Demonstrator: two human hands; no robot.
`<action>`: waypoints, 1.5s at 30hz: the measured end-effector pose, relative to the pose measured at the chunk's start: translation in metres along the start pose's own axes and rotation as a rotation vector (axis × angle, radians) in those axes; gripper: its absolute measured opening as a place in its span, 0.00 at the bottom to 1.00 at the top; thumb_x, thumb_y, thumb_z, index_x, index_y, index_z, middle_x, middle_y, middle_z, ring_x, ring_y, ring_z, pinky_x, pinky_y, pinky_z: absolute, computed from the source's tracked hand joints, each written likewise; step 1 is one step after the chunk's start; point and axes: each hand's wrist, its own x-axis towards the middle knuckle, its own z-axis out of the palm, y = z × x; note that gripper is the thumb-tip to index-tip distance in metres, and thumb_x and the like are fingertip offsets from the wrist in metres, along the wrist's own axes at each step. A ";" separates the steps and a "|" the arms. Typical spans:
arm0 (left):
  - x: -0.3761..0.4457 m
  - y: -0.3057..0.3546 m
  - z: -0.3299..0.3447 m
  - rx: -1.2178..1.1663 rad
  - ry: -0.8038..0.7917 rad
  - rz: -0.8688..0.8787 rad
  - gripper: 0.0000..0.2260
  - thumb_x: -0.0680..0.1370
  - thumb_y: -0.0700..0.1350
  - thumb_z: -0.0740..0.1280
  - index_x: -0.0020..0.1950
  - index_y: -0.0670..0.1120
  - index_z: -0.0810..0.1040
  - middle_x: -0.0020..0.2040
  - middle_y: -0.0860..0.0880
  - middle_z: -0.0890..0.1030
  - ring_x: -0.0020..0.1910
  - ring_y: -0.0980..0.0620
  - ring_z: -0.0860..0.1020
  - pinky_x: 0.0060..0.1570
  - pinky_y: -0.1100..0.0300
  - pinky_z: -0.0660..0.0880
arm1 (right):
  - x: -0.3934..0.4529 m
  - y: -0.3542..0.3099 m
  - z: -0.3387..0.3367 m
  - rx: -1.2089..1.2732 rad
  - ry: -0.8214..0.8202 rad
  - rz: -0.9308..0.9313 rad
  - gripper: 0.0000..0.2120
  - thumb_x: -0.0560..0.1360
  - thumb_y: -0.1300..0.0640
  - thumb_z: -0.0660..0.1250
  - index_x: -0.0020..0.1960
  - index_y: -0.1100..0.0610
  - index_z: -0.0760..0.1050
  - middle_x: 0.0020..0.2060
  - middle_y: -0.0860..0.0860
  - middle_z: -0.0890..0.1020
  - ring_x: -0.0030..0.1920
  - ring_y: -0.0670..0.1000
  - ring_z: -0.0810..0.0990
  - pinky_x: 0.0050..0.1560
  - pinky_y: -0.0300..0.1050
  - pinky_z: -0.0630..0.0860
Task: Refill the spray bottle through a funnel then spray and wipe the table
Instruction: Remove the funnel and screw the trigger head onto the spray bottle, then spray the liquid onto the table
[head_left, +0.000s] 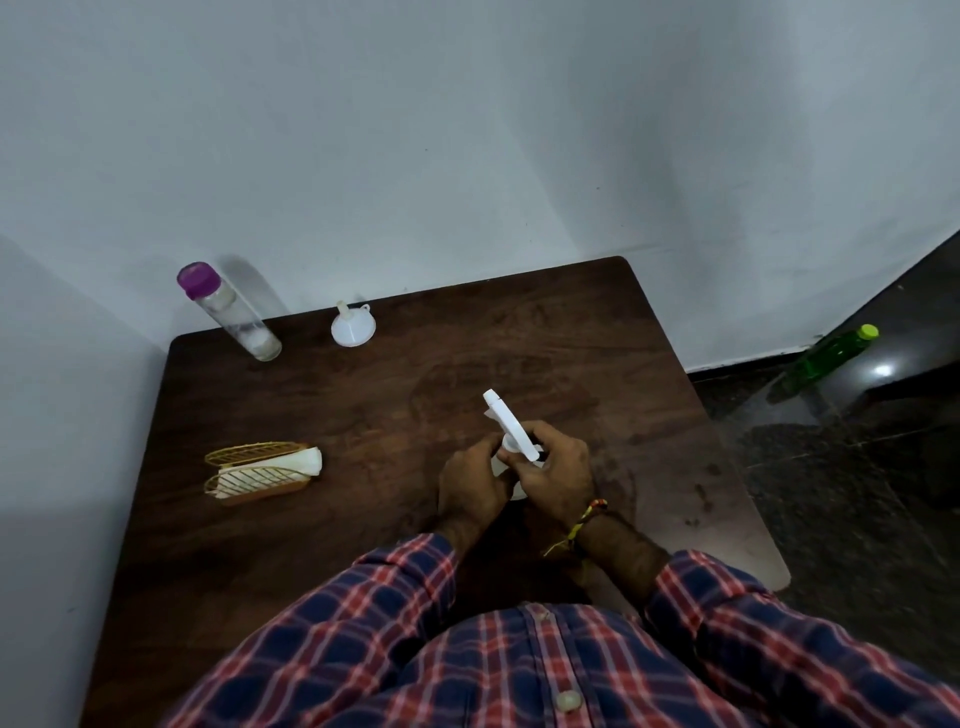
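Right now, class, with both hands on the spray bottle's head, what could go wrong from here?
1. Both hands, left and right, grip the spray bottle; if they twist the head off, the hidden body might tip or spill.
2. The funnel sits upside down at the far edge of the table, near the purple-capped bottle; a hasty reach could knock that bottle over.

Bare bench (395, 395) runs between the far objects and the near hands. At the far left edge stand a purple-capped bottle (228, 310) and a white funnel (353, 326), near each other; a napkin holder (262, 472) blocks the left side.
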 end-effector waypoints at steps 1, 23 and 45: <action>0.001 0.001 -0.001 0.022 0.000 0.007 0.14 0.77 0.51 0.68 0.61 0.52 0.79 0.53 0.52 0.84 0.53 0.51 0.81 0.55 0.51 0.78 | 0.000 -0.001 0.001 0.002 0.018 0.010 0.08 0.70 0.56 0.77 0.49 0.53 0.83 0.40 0.43 0.86 0.42 0.42 0.84 0.43 0.33 0.77; 0.011 0.001 -0.004 -0.044 -0.025 -0.083 0.15 0.75 0.52 0.71 0.61 0.53 0.80 0.55 0.54 0.83 0.55 0.56 0.80 0.58 0.57 0.77 | 0.013 0.006 -0.004 0.007 -0.091 0.043 0.08 0.68 0.49 0.77 0.45 0.49 0.82 0.40 0.42 0.85 0.44 0.43 0.84 0.47 0.50 0.82; -0.008 -0.078 -0.022 -0.033 -0.044 -0.151 0.22 0.74 0.53 0.73 0.66 0.51 0.74 0.63 0.51 0.78 0.63 0.52 0.76 0.62 0.53 0.75 | 0.029 -0.035 0.001 0.181 -0.221 0.031 0.05 0.78 0.62 0.70 0.52 0.56 0.82 0.42 0.58 0.86 0.26 0.49 0.79 0.30 0.45 0.77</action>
